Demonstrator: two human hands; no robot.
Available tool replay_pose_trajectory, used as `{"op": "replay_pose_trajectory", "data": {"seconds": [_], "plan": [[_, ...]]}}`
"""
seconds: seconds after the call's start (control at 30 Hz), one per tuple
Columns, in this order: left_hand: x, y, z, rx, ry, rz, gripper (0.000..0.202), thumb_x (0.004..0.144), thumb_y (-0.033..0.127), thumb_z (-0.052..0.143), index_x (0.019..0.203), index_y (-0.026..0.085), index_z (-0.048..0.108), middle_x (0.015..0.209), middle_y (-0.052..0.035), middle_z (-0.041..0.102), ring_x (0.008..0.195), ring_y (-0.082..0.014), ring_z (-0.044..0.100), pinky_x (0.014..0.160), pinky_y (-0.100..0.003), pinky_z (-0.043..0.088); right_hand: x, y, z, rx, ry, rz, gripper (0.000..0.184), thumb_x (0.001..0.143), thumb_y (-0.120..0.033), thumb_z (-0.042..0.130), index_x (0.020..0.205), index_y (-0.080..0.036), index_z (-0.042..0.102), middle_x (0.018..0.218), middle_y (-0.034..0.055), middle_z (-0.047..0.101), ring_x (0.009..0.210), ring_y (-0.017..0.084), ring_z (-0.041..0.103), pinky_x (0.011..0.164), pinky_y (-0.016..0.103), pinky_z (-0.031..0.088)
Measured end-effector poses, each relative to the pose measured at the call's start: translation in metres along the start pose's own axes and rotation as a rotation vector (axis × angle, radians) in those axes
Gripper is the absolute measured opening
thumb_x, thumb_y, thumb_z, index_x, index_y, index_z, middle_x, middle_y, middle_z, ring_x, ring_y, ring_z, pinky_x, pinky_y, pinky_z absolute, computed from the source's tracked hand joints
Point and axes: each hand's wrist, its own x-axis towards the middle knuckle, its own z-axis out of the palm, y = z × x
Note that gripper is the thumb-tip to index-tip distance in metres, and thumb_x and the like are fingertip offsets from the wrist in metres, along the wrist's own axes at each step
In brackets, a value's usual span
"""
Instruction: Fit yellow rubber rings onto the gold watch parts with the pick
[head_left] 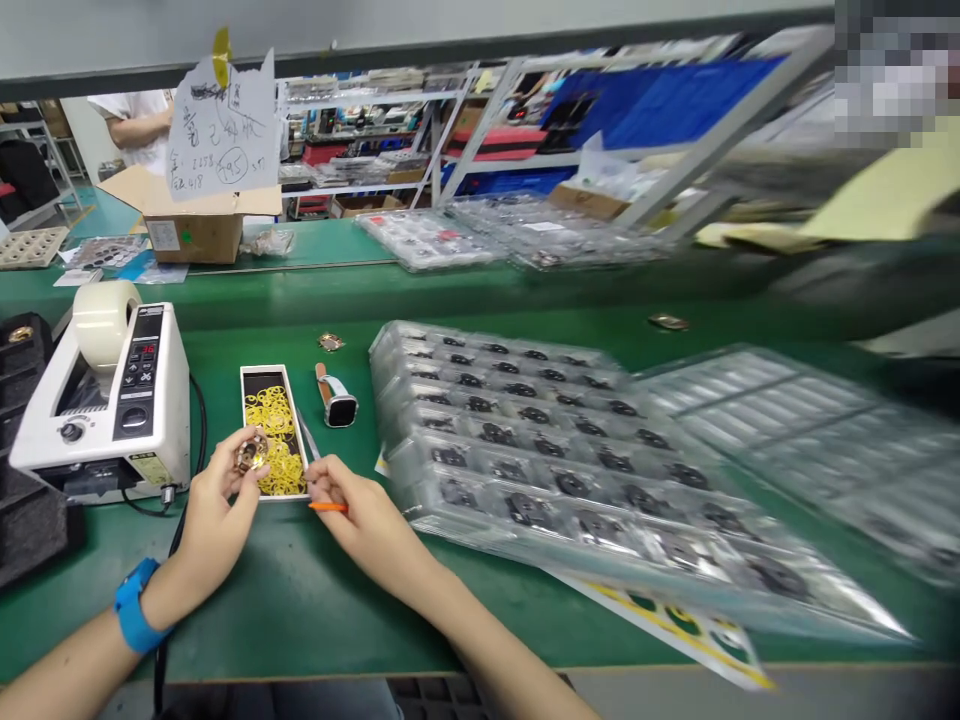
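Observation:
My left hand [221,510] is closed, its fingertips pinching a round gold watch case [252,453] over the near half of a narrow white box. That white box [306,488] holds many loose yellow rings [281,465]. At the box's right edge, my right hand [352,505] has its fingers curled around a slim tool with an orange end [328,507]. A thin silvery pointed piece [307,437] shows beyond the fingertips; whether it belongs to the same tool I cannot tell. A smartwatch [341,409] with a strap lies behind my right hand.
A white tape dispenser [161,390] stands left, its cable running toward me. Stacked clear trays [525,420] of dark round parts fill the right, with blurred clear trays [810,430] beyond. A gold part [330,342] lies behind the box. A cardboard box [196,235] stands on the back ledge.

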Motion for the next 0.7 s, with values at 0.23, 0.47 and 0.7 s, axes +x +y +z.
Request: {"op": "replay_pose_trajectory", "data": {"seconds": [0.23, 0.47, 0.7], "plan": [[0.0, 0.004, -0.002, -0.118, 0.029, -0.116, 0.046, 0.08, 0.036, 0.061, 0.12, 0.014, 0.053, 0.12, -0.0136, 0.065, 0.11, -0.0265, 0.062, 0.089, -0.035, 0.054, -0.038, -0.008, -0.07, -0.24, 0.232, -0.234, 0.012, 0.089, -0.016, 0.05, 0.087, -0.021, 0.061, 0.071, 0.0018, 0.059, 0.062, 0.013, 0.058, 0.057, 0.022, 0.046], [0.0, 0.011, 0.0, -0.254, -0.033, -0.205, 0.052, 0.073, 0.036, 0.067, 0.119, 0.014, 0.053, 0.123, -0.0138, 0.063, 0.106, -0.0264, 0.064, 0.091, -0.038, 0.053, -0.065, 0.049, -0.17, -0.812, -0.027, -0.189, 0.028, 0.087, -0.018, 0.045, 0.091, -0.025, 0.071, 0.083, 0.0065, 0.065, 0.059, 0.016, 0.061, 0.045, 0.024, 0.041], [0.002, 0.012, 0.003, -0.407, -0.128, -0.299, 0.043, 0.067, 0.02, 0.066, 0.109, 0.017, 0.059, 0.109, -0.0083, 0.07, 0.098, -0.024, 0.067, 0.083, -0.034, 0.055, -0.07, 0.055, -0.163, -0.761, 0.03, -0.207, 0.026, 0.092, -0.032, 0.045, 0.084, -0.023, 0.068, 0.082, 0.0067, 0.066, 0.059, 0.016, 0.063, 0.047, 0.025, 0.046]]}}
